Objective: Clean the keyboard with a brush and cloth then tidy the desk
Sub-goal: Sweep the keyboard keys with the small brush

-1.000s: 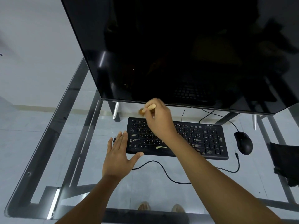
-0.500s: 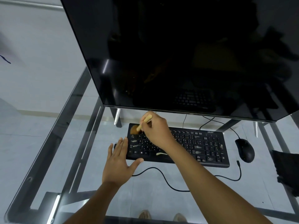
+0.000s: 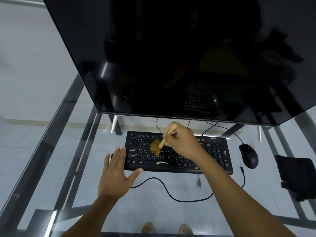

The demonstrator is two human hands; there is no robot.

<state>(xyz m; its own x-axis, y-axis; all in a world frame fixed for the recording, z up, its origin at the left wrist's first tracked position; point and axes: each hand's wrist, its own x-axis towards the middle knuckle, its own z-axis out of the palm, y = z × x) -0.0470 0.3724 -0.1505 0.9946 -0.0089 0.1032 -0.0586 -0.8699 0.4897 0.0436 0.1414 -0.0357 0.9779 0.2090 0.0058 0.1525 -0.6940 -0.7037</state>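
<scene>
Head view, looking down: the right hand [image 3: 181, 141] is curled around the pale wooden handle of a brush [image 3: 161, 143], pinching it between thumb and fingers, with the handle tilted up toward the monitor and the brown bristles fanned out on the keys in the left-middle part of the keyboard [image 3: 177, 152]. The left hand [image 3: 116, 171] lies flat and spread on the glass desk [image 3: 71, 151], holding nothing — its fingertips rest just beside the keyboard's left end and the thumb reaches along the near edge at the front left corner. Pale smears show on several keys, one on the space bar. A black cable [image 3: 171, 194] loops across the glass in front of the keyboard. To the right sit a black mouse [image 3: 248, 157] and, farther right near the desk's edge, a dark folded cloth [image 3: 297, 178]. A large dark monitor [image 3: 171, 57] stands behind the keyboard. No containers are visible.
</scene>
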